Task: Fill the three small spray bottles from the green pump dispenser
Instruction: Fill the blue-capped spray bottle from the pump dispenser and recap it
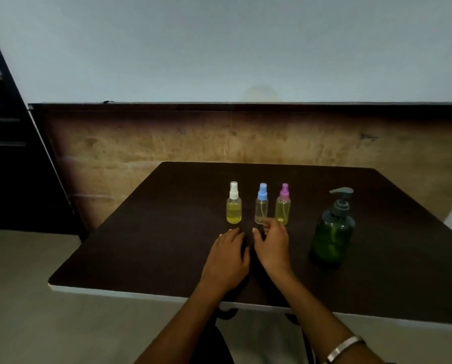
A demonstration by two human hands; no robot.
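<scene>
Your left hand (227, 254) lies flat on the dark desk (141, 245), fingers relaxed; your right hand (272, 243) hovers beside it, fingers spread, holding nothing. Beyond stand the white-capped (234, 203), blue-capped (261, 204) and pink-capped spray bottles (283, 203); the green pump dispenser (331, 232) stands right.

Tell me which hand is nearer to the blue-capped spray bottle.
Right. The right hand has its fingertips just in front of the blue-capped spray bottle, near its base. The left hand lies flat on the table, nearer the white-capped bottle.
</scene>
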